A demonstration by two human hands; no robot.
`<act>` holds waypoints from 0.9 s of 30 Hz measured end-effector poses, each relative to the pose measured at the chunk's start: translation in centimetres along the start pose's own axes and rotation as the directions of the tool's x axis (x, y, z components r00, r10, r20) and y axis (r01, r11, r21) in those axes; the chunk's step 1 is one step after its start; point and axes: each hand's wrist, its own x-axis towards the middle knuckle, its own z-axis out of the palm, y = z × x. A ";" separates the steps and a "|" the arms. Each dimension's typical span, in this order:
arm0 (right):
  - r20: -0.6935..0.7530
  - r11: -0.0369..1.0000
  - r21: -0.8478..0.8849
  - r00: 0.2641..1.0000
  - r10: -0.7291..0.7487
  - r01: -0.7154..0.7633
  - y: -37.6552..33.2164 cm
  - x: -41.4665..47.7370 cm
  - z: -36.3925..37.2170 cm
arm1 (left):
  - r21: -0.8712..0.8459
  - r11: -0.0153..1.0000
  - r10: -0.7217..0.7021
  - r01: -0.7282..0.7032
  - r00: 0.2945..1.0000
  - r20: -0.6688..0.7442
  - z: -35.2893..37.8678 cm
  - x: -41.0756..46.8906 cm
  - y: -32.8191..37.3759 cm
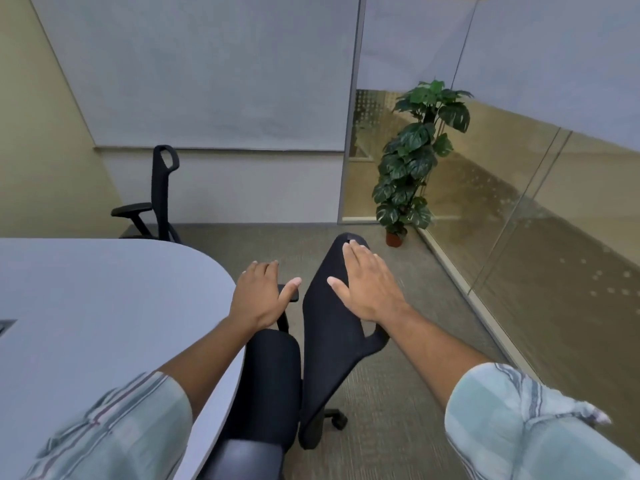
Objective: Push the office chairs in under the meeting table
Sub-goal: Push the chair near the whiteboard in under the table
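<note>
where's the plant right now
In the head view the plant stands on the floor at the right, in the far corner where the glass walls meet, beyond the near chair and the right hand.

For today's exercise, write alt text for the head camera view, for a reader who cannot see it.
A person's left hand rests on a black office chair's armrest and the right hand lies flat on its backrest, beside a rounded grey meeting table. Another chair and a potted plant stand beyond.

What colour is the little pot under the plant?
The pot is reddish-brown, like terracotta, seen in the head view.
</note>
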 end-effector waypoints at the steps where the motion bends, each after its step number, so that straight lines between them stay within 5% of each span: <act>1: 0.004 1.000 0.005 1.000 0.013 -0.013 1.0 1.3 0.1 | -0.003 1.000 -0.004 0.004 1.000 0.011 0.3 1.5 0.3; 27: 0.108 0.904 0.243 0.916 -0.387 0.353 23.6 35.1 10.9 | 0.093 0.908 -0.404 0.408 0.913 -0.058 11.5 31.8 8.5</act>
